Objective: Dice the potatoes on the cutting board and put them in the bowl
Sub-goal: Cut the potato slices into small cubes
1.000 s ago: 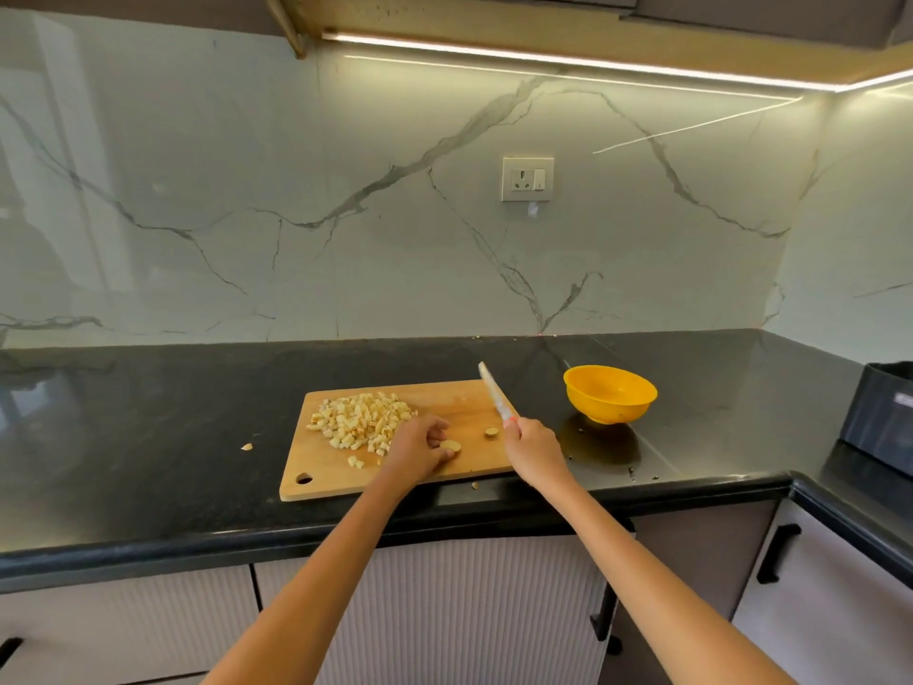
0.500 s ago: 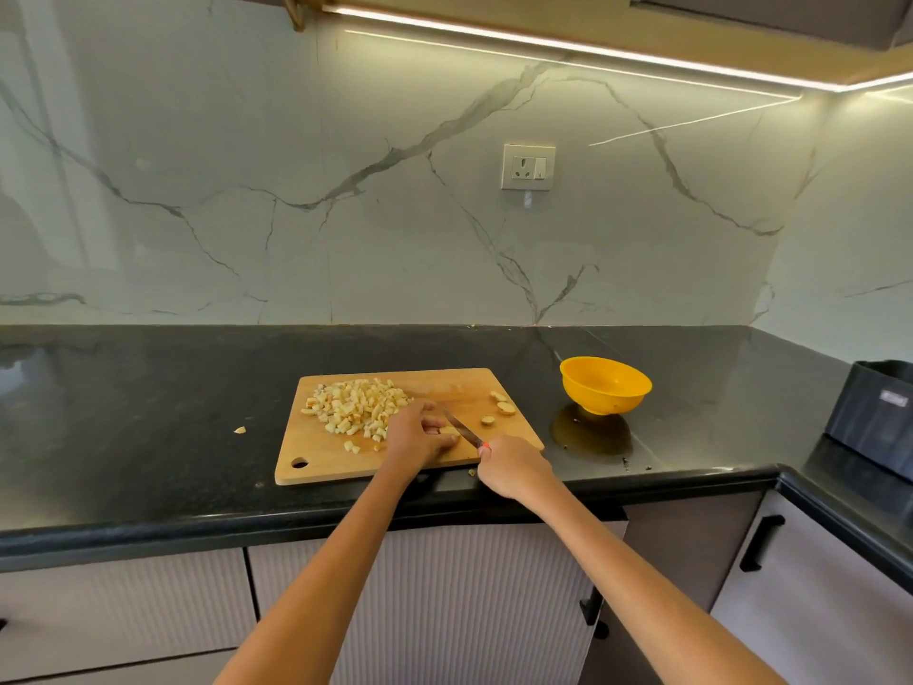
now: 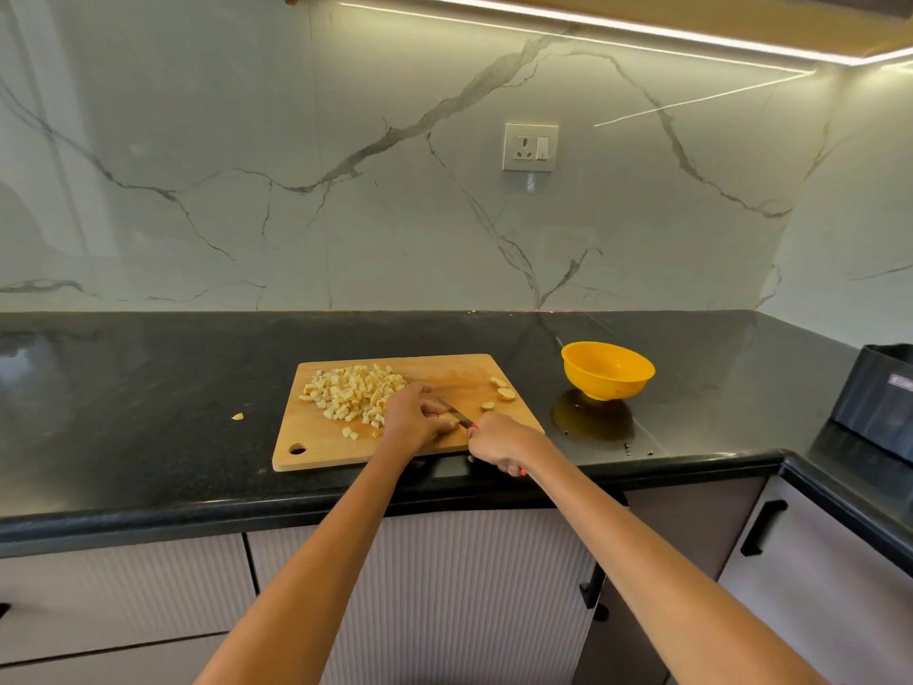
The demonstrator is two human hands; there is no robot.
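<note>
At frame centre, the left hand (image 3: 414, 421) pinches a potato piece (image 3: 448, 417) on the cutting board (image 3: 316, 437); the right hand (image 3: 499, 443) grips the knife (image 3: 452, 408). Diced potato (image 3: 355, 390) lies piled further left, the yellow bowl (image 3: 607, 370) stands right.

Two bare forearms, no sleeves visible, no rings or wristwear. Left hand (image 3: 414, 421) unadorned; right hand (image 3: 499, 443) shows bright orange-red nail polish on its fingertips (image 3: 522, 471).
</note>
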